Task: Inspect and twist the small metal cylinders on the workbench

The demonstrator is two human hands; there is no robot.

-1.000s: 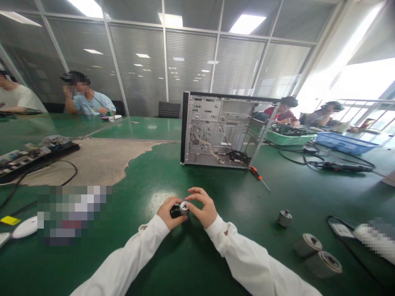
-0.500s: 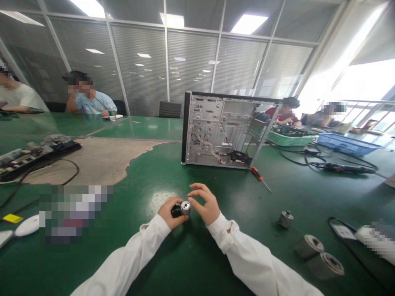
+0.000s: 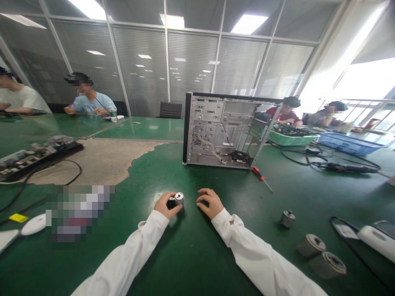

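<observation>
On the green table [image 3: 191, 263], my left hand [image 3: 165, 204] has its thumb and fingers round a small metal cylinder [image 3: 179, 199] with a hole in its pale top. The cylinder stands upright. My right hand [image 3: 210, 203] is apart from it, to the right, fingers curved and spread with nothing between them. A similar small metal cylinder [image 3: 287, 219] stands farther right. Two larger cylinders [image 3: 311, 245] are at the lower right, side by side.
An open computer case [image 3: 222, 129] stands beyond my hands, with an orange-handled screwdriver [image 3: 258, 173] near its right corner. Green [image 3: 293, 139] and blue baskets [image 3: 348, 144] and cables are at the back right. A power strip [image 3: 378, 240] lies right. Several people sit around.
My left hand has moved a little left and away from me with the cylinder. My right hand has drawn off to the right, widening the gap between the hands.
</observation>
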